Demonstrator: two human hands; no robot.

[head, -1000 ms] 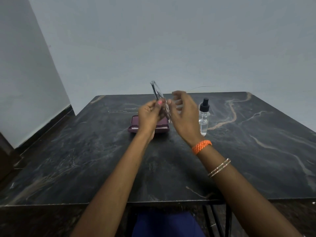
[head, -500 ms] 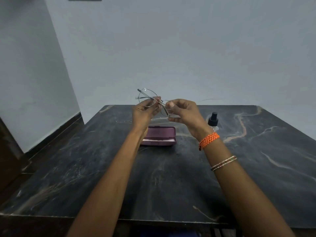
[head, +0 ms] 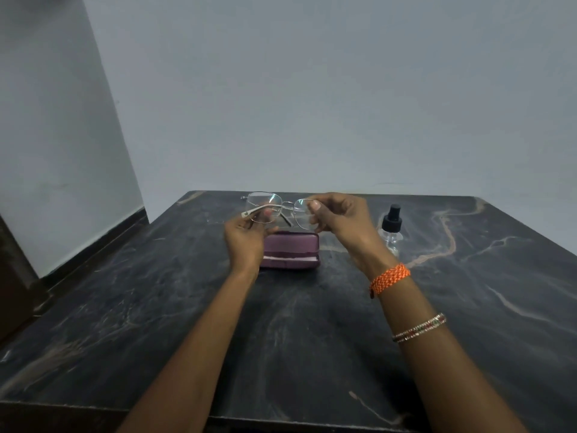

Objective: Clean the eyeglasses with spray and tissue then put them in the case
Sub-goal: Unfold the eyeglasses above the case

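Observation:
Thin metal-framed eyeglasses [head: 276, 209] with clear lenses are held up over the table, lenses facing me. My left hand [head: 246, 242] grips the left temple arm from below. My right hand [head: 337, 221] pinches the right lens edge between thumb and fingers. Directly under the glasses lies a purple eyeglass case [head: 292, 250], its lid nearly closed with a pale strip showing along the front. A clear spray bottle [head: 392, 231] with a black pump top stands to the right of my right hand. No tissue is visible.
The dark marble table [head: 156, 307] with pale veins spreads out in front of me, its near edge at the bottom. A grey wall rises behind it. A gap and dark floor strip run along the table's left side.
The glasses turned from edge-on to facing me, with the lenses spread between both hands. The view tilted up, so the table sits lower in the frame.

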